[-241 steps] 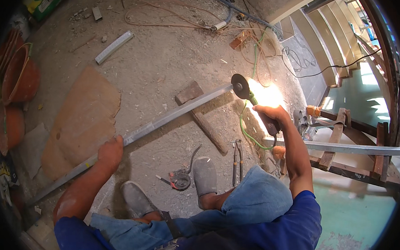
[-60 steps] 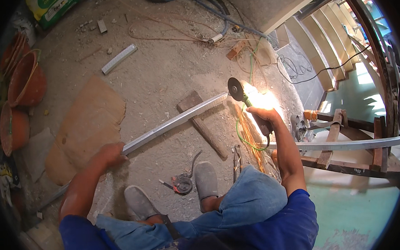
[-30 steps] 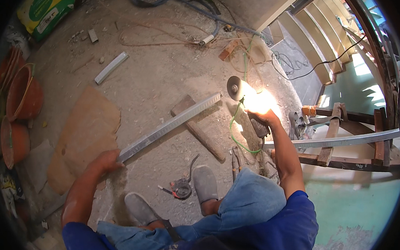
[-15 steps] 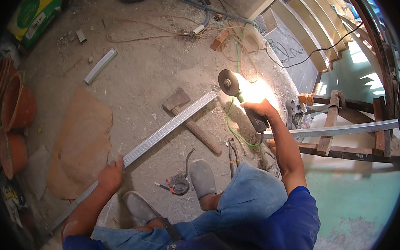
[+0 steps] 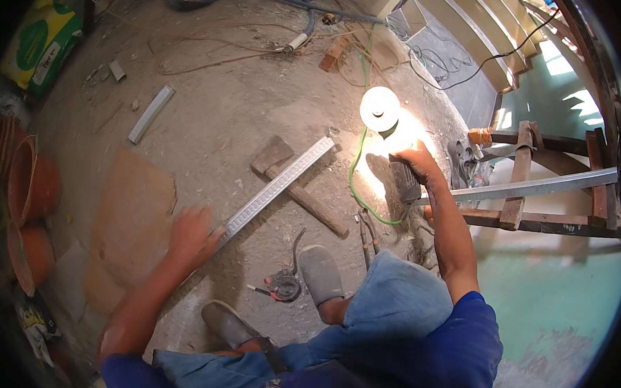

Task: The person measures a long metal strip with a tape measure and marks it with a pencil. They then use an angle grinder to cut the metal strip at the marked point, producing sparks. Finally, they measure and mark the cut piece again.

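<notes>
My right hand [image 5: 415, 159] is wrapped around the body of an angle grinder [image 5: 406, 183], raised in a bright sunlit patch. Its round disc [image 5: 380, 110] glares white and points away from me. My left hand [image 5: 192, 235], smeared by motion, is at the near part of a long perforated metal channel [image 5: 278, 185]; its grip does not show clearly. The channel slants across the floor over a hammer [image 5: 318, 209] with a wooden handle, its far end beside a small stone. A green cord [image 5: 354, 181] curves near the grinder.
A round black-and-red tool [image 5: 284, 287] and long-handled pliers [image 5: 365, 240] lie by my feet. Orange buckets [image 5: 29, 180] and brown sheet [image 5: 126, 232] are left. Another metal bar [image 5: 521, 187] crosses a wooden frame [image 5: 516, 197] at right. Hoses and cords lie at the back, near stairs [image 5: 467, 35].
My left hand has slid forward and right along the channel. My right hand has moved slightly right, and the grinder's disc has gone up and right into the bright light.
</notes>
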{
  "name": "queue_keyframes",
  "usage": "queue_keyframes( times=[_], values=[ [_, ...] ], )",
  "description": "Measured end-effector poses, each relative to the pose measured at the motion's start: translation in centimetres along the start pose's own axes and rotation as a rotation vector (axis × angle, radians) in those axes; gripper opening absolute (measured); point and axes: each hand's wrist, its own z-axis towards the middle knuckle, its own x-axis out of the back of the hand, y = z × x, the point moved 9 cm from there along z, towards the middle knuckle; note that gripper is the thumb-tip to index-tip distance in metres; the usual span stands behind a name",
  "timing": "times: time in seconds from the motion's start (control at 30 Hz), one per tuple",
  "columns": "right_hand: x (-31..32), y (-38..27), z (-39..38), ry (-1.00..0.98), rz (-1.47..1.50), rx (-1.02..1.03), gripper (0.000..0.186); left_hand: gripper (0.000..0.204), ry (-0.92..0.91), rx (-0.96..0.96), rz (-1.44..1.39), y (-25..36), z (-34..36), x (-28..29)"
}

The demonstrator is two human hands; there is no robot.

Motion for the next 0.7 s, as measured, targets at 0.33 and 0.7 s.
queue_keyframes(
  times=[0.33,0.7],
  values=[
    [1.3,1.2,-2.8,0.063,0.256,-0.091,0.045,0.071,0.022,0.011,-0.036,15.4,21.8,-2.1],
    [2.1,1.8,-4.4,0.065,0.332,-0.142,0.05,0.054,0.06,-0.356,0.204,21.8,26.8,-7.6]
  ],
)
